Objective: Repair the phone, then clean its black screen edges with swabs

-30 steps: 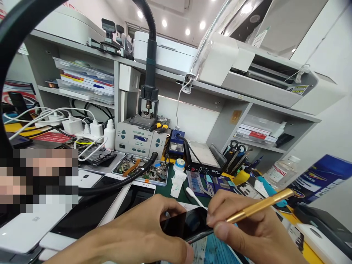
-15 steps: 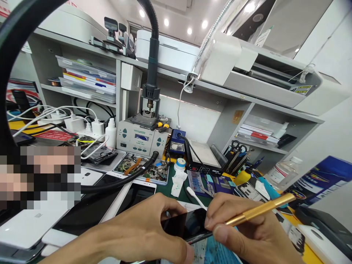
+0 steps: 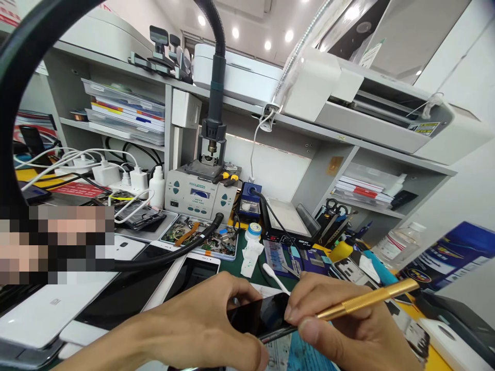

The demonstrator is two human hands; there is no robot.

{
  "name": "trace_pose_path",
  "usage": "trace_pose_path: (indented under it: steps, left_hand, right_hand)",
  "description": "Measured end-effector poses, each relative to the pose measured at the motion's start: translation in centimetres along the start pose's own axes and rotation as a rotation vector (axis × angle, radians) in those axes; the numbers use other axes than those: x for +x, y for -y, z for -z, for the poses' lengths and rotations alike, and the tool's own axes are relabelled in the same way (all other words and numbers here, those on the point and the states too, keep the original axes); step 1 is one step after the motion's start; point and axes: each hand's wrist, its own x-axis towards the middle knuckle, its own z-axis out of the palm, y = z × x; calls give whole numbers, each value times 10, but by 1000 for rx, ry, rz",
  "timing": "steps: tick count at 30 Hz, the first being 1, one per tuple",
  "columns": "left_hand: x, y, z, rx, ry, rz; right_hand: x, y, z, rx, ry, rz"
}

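Observation:
A dark, glossy smartphone [image 3: 258, 315] is tilted low in the middle of the head view. My left hand [image 3: 203, 317] closes around its left end, thumb on the near edge and fingers at the far side. Between thumb and fingers of my right hand [image 3: 340, 314] is a slim gold-handled tool [image 3: 381, 299]. Its rear end points up and right, while its working tip is hidden by my fingers at the phone's right end. Right fingertips touch the phone there. Beneath lies a blue printed sheet [image 3: 309, 353].
Several phones, one with a white back [image 3: 54, 304], lie at left. A parts tray [image 3: 235, 253], hot-air station [image 3: 195, 193], small jar [image 3: 253, 232] and white brush [image 3: 273, 277] stand beyond. A black hose [image 3: 154, 263] crosses from the left. At right is a clear bottle [image 3: 404, 245].
The gold tool's rear end has shifted very slightly right and down. Both hands keep nearly the same hold; the whole view has moved a little.

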Motion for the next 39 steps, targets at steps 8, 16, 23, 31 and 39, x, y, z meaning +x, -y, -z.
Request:
trace_pose_path:
  steps: [8, 16, 23, 31, 39]
  left_hand:
    - [-1, -9, 2, -27, 35, -20]
    - [3, 5, 4, -11, 45, -51]
    - [8, 13, 16, -194, 63, 53]
    - [12, 16, 24, -342, 147, 30]
    - [8, 17, 25, -283, 96, 20]
  right_hand:
    - [1, 3, 0, -27, 21, -20]
    - [3, -2, 1, -15, 44, -20]
    - [8, -8, -2, -87, 35, -138]
    - [8, -13, -4, -94, 68, -218]
    - [8, -18, -9, 5, 1, -245]
